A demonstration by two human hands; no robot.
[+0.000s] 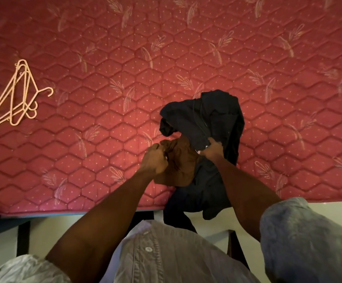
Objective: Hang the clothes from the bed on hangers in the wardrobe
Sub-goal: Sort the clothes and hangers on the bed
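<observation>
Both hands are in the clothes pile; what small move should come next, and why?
Probably lift the brown garment clear with the left hand, since the right hand grips the overlapping black garment and the hangers lie far left.

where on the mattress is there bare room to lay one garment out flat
Bare quilt runs between the hangers at the left edge and the clothes pile. The whole far half of the mattress is bare, as is the strip right of the black garment. It is crowded at the near edge, where left hand and right hand grip the brown garment and the black one.
</observation>
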